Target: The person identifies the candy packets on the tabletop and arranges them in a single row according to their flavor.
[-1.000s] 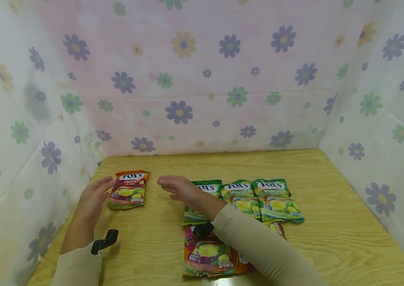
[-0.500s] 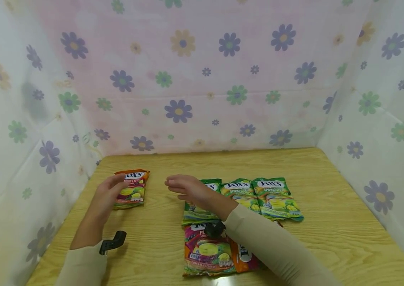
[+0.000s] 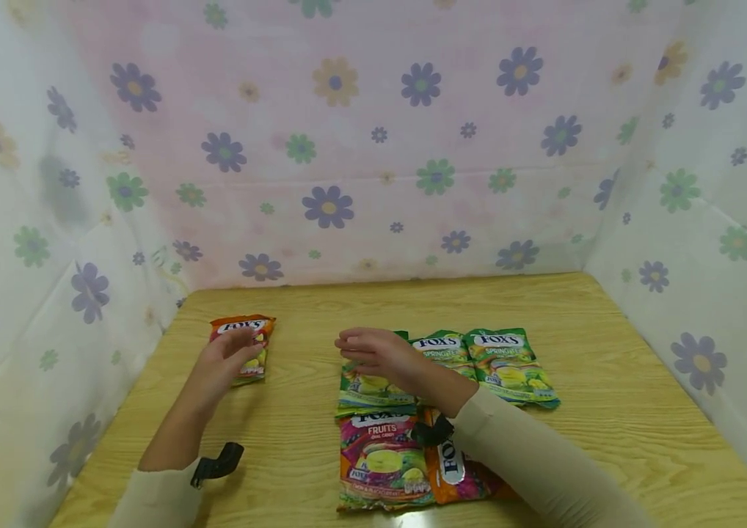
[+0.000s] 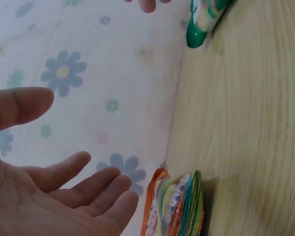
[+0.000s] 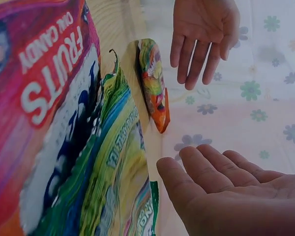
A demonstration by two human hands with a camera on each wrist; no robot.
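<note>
My left hand [image 3: 221, 374] hovers in front of a red-orange bag of Fox's Fruits candy [image 3: 256, 369] on the left and hides part of it. In the left wrist view its fingers [image 4: 103, 191] are relaxed and spread, apart from the bag. My right hand [image 3: 393, 359] is held above the leftmost green candy bag [image 3: 370, 400], covering its upper part, with straight fingers and nothing in them. Two more green Spring Tea bags, one in the middle [image 3: 439, 345] and one at the right [image 3: 508, 367], lie beside it.
Nearer the front lie a purple-red Fruits candy bag [image 3: 383, 462] and an orange bag [image 3: 456, 469] turned sideways, partly under my right forearm. All rest on a wooden table [image 3: 294, 447]. Flowered cloth [image 3: 373, 147] encloses the back and both sides.
Both hands have shifted to the right. The left now overlaps the left-hand candy bag in view, and the right covers more of the leftmost green bag. The bags stay where they were.
</note>
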